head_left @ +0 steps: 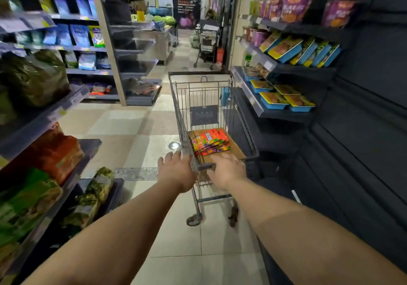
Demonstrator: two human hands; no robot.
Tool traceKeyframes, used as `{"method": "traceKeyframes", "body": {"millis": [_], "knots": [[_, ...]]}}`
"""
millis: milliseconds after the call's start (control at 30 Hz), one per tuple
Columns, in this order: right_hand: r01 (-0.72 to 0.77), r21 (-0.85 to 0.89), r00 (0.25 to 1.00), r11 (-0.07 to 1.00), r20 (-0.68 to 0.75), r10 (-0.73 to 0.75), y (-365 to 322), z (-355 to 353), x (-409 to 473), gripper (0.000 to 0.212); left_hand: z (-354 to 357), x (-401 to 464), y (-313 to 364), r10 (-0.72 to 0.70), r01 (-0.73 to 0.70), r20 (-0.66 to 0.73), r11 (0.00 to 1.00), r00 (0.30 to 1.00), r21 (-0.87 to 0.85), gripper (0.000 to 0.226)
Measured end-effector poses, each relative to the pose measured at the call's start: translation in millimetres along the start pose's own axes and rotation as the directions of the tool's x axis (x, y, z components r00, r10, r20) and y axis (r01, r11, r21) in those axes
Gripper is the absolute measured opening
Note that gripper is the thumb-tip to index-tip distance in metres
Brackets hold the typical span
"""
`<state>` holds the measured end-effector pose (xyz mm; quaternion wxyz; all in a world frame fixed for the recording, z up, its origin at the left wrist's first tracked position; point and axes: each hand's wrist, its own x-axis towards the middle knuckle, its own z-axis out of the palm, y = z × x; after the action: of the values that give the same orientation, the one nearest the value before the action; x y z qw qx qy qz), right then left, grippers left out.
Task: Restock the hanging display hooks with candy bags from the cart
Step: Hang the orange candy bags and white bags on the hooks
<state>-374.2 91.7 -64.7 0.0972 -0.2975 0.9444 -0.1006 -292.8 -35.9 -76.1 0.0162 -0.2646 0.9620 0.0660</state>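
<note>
Reaching forward with both bare arms, we are bringing our hands to the near end of the shopping cart [204,99]. Our left hand [176,170] is hovering at the cart's near left corner, fingers spread and fairly straight, gripping nothing. Our right hand [229,170] is stretching over the dark handle bar [206,166], palm down, fingers loose and extended toward the basket; whether it is touching the bar we cannot tell, since motion blur is smearing it.

Just beyond the fingertips, the candy bags [210,141] are lying in a fanned stack, orange and green, on a brown cardboard sheet [235,150] on the basket floor. The wire side is partly screening their left edge.

We are standing in a narrow aisle. On our left, shelves [72,99] are holding green and orange packets, blurred and cut off by the frame edge. On our right, a dark shelving unit [286,115] is pressing close to the cart, carrying blue trays [275,100] with yellow lids and, higher, purple boxes [295,9].

Farther down the tiled floor, a second cart [207,42] is standing near a dark sign [186,9] whose text is too small to read.
</note>
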Motion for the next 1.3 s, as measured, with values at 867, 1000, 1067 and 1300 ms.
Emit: {"method": "traceKeyframes", "body": {"millis": [867, 1000, 1067, 1300], "knots": [[-0.354, 0.125, 0.934, 0.927, -0.006, 0.358, -18, 21, 398, 0.055, 19, 457, -56, 0.293, -0.31, 0.204, 0.949, 0.934, 0.056, 0.072], [-0.396, 0.114, 0.917, 0.911, -0.013, 0.4, 17, 22, 437, 0.051, 31, 496, -30, 0.319, -0.336, 0.221, 0.941, 0.922, 0.046, 0.071], [-0.419, 0.116, 0.907, 0.901, -0.005, 0.422, 33, 20, 458, 0.049, 35, 516, -25, 0.306, -0.328, 0.246, 0.943, 0.92, 0.056, 0.069], [-0.47, 0.151, 0.881, 0.87, 0.023, 0.472, 76, 14, 510, 0.056, 50, 585, -6, 0.277, -0.317, 0.318, 0.945, 0.907, 0.08, 0.064]]}}
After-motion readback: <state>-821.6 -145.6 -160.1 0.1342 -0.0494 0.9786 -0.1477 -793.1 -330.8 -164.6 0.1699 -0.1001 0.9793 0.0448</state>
